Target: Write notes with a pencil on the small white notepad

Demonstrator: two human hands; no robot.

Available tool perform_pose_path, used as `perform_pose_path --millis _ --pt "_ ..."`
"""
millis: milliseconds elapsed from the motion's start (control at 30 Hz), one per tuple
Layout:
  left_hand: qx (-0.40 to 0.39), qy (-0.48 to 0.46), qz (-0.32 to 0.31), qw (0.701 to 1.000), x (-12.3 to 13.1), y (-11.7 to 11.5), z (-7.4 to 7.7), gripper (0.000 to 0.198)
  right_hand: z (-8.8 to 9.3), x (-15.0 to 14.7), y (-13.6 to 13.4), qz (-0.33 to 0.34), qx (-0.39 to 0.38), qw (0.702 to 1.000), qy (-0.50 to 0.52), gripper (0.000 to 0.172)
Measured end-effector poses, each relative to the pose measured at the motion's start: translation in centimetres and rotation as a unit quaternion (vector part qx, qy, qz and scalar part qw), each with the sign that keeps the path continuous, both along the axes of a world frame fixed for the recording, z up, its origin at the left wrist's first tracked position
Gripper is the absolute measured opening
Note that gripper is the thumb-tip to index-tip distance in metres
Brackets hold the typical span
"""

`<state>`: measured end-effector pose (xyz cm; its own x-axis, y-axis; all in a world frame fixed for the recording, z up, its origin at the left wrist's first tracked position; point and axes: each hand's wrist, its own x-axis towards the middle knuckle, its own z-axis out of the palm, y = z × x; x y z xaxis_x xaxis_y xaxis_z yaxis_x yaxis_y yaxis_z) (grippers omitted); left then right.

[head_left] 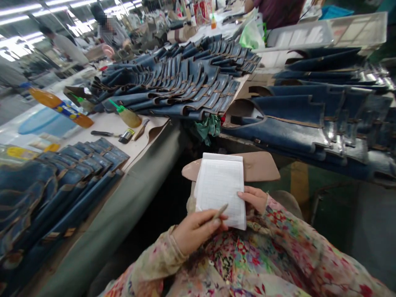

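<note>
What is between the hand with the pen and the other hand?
In the head view, the lined notepad lies between the left hand holding the pen and the right hand.

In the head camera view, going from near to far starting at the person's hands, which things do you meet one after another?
Left hand holding a pen → right hand on the white notepad → tan leather piece under the notepad → green cloth → fanned pile of blue leather pieces → green plastic bag.
</note>
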<state>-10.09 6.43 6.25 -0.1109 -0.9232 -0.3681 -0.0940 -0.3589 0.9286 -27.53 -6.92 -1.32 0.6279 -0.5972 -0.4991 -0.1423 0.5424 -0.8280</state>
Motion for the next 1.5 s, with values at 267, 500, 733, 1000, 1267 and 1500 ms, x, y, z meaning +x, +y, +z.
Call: perform_pose_path --millis 267,500,733,1000,1267,1500 --pt "-0.275 -0.352 -0.035 0.894 0.7 -11.1 -2.4 0.023 0.1 -2.6 -1.8 0.055 -0.259 0.954 0.143 0.046" --pt "-0.296 -0.407 -0.017 0.864 -0.5 -11.7 -3.7 0.018 4.4 -3.3 -3.8 0.076 -0.756 0.634 0.144 0.024" --pt "-0.292 -0.437 -0.034 0.85 -0.7 -11.2 -3.1 0.03 1.9 0.8 -6.5 0.073 -0.815 0.551 0.165 0.031" --pt "-0.292 -0.493 -0.023 0.819 -0.6 -12.5 -3.8 0.035 2.0 0.4 -10.1 -0.092 -0.594 0.796 0.07 0.033" --pt "-0.284 -0.544 -0.041 0.789 -0.5 -13.1 -4.2 0.035 2.1 2.4 -9.0 -0.098 -0.599 0.781 0.146 0.021" --pt "-0.304 -0.535 -0.017 0.788 0.7 -12.2 -4.7 0.035 2.1 3.6 -8.2 -0.057 -0.585 0.8 0.121 0.02"
